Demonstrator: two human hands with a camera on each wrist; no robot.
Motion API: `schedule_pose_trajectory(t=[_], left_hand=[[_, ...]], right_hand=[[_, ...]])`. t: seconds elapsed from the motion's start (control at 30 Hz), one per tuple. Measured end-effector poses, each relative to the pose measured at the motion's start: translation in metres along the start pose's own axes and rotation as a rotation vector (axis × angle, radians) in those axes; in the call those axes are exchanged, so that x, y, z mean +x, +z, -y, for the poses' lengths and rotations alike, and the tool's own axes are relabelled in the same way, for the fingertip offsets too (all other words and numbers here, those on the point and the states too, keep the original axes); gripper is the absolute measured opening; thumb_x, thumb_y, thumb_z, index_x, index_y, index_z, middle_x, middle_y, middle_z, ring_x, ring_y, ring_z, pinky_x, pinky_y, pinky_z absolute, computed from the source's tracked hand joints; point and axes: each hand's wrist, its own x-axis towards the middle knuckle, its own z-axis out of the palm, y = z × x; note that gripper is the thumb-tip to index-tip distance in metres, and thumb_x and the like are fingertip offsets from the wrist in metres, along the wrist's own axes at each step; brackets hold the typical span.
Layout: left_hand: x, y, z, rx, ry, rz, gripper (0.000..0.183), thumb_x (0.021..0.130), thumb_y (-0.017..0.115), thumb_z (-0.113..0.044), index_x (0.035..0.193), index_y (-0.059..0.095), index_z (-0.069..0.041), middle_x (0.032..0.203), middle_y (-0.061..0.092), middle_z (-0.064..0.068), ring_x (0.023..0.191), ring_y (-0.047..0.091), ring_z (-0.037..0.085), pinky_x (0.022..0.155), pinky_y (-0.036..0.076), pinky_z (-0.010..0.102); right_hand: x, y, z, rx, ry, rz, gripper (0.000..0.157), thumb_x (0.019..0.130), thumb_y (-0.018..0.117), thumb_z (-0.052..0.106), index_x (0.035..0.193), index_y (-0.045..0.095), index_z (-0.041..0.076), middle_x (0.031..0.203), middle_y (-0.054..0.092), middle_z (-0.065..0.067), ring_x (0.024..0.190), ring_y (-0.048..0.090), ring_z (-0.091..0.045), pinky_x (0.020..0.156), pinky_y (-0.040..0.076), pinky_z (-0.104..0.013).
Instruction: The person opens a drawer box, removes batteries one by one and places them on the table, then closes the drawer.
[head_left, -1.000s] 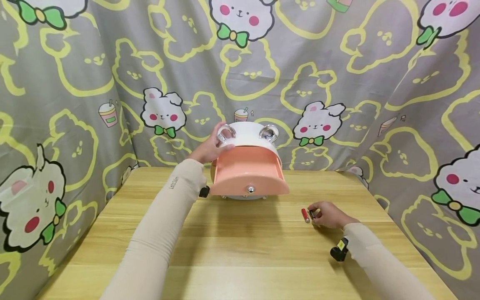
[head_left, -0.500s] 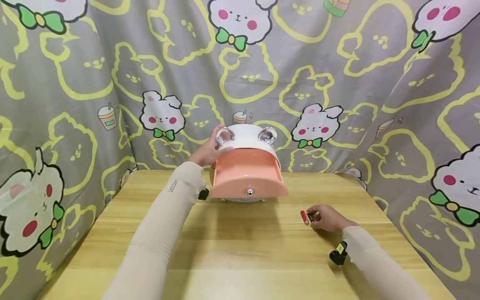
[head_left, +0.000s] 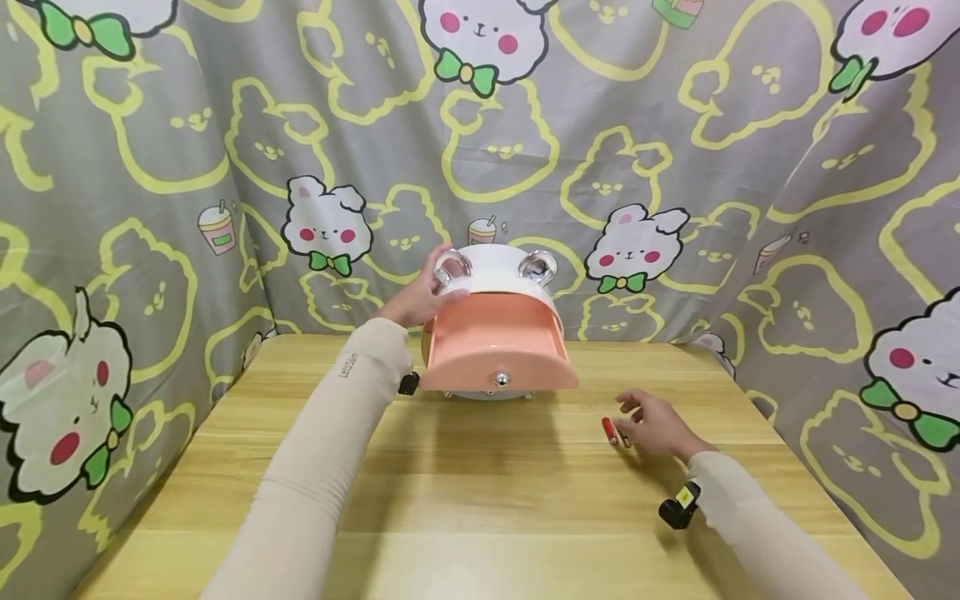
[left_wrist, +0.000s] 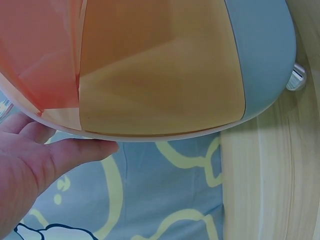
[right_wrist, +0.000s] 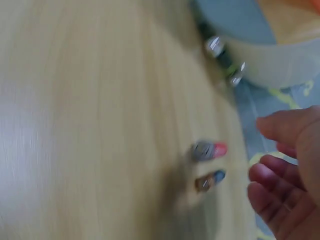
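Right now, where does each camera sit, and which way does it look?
Head: worn on the person's head, facing forward and down at the box; both sleeves, left hand and right hand show.
Left wrist: on that wrist, facing the box up close; left hand shows.
Right wrist: on that wrist, facing the table, blurry; right hand shows.
Shared: head and right wrist both see the red cylinder.

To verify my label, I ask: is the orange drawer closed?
No, the orange drawer sticks out of the white housing, with its inside visible.
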Motion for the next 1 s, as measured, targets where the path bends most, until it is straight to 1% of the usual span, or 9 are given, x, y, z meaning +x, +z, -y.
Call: schedule_pose_trajectory(t=[0.1,0.2,0.27,0.33,0.47,0.57,0.8,0.9,1.0], left_hand=[[0.001,0.0,0.0,0.012,0.007,-0.007,0.09,0.089,0.069,-0.043,0.151,0.004,-0.04,0.136,0.043,0.031,0.12,0.048,0.038,0.102,0.037,0.052],[0.002,-0.001,0.0,0.012,0.012,-0.008,0.091,0.088,0.069,-0.043,0.152,0.004,-0.037,0.14,0.039,0.032,0.124,0.045,0.039,0.104,0.035,0.052],[0.002,-0.001,0.0,0.003,0.014,-0.008,0.092,0.088,0.07,-0.042,0.152,0.004,-0.037,0.139,0.04,0.031,0.123,0.046,0.039,0.103,0.036,0.052],[0.002,-0.001,0.0,0.0,0.017,-0.008,0.092,0.088,0.07,-0.041,0.152,0.004,-0.037,0.137,0.042,0.031,0.12,0.048,0.038,0.102,0.037,0.051],[0.001,-0.001,0.0,0.001,0.02,0.0,0.091,0.089,0.069,-0.041,0.152,0.003,-0.036,0.138,0.04,0.031,0.12,0.048,0.037,0.104,0.035,0.051],[0.001,0.0,-0.002,0.001,0.014,0.004,0.091,0.089,0.068,-0.042,0.152,0.003,-0.036,0.142,0.037,0.03,0.124,0.045,0.038,0.104,0.035,0.052],[0.003,0.002,-0.003,-0.017,0.019,0.004,0.092,0.088,0.069,-0.043,0.153,0.003,-0.036,0.142,0.037,0.032,0.125,0.044,0.038,0.104,0.035,0.051],[0.001,0.0,-0.002,-0.012,0.013,0.001,0.093,0.089,0.069,-0.041,0.152,0.002,-0.038,0.134,0.045,0.032,0.118,0.05,0.038,0.102,0.039,0.049],[0.0,0.0,-0.003,0.004,0.003,-0.006,0.093,0.089,0.069,-0.042,0.152,0.001,-0.04,0.126,0.051,0.031,0.11,0.055,0.036,0.098,0.042,0.047]], right_hand=[[-0.002,0.0,0.013,0.038,-0.004,-0.1,0.031,0.091,0.068,0.013,0.113,0.058,-0.006,0.097,0.065,-0.014,0.081,0.061,-0.02,0.067,0.051,-0.032],[-0.006,0.003,0.03,0.147,0.043,-0.145,0.025,0.092,0.067,0.015,0.105,0.058,-0.004,0.089,0.063,-0.008,0.075,0.058,-0.015,0.062,0.048,-0.027],[-0.008,0.007,0.043,0.28,0.099,-0.154,0.021,0.094,0.065,0.016,0.099,0.057,-0.003,0.081,0.061,-0.007,0.067,0.056,-0.014,0.056,0.047,-0.026],[-0.011,0.014,0.056,0.465,0.164,-0.15,0.018,0.095,0.063,0.014,0.093,0.056,-0.002,0.076,0.059,-0.007,0.062,0.053,-0.014,0.053,0.046,-0.025],[-0.017,0.029,0.082,0.83,0.259,-0.117,0.017,0.098,0.057,0.013,0.086,0.052,0.002,0.074,0.056,-0.004,0.059,0.05,-0.012,0.053,0.044,-0.023],[-0.021,0.036,0.101,1.015,0.274,-0.075,0.017,0.1,0.054,0.016,0.086,0.052,0.006,0.074,0.055,-0.001,0.059,0.048,-0.009,0.054,0.043,-0.02],[-0.023,0.046,0.142,1.259,0.223,0.104,0.029,0.104,0.047,0.026,0.08,0.056,0.012,0.071,0.056,0.004,0.056,0.047,-0.005,0.055,0.042,-0.019],[-0.02,0.051,0.162,1.33,0.201,0.18,0.028,0.103,0.047,0.029,0.083,0.058,0.012,0.072,0.057,0.004,0.057,0.048,-0.005,0.056,0.043,-0.019],[-0.016,0.055,0.179,1.394,0.161,0.212,0.028,0.103,0.047,0.03,0.086,0.058,0.012,0.072,0.058,0.004,0.057,0.049,-0.005,0.056,0.043,-0.019]])
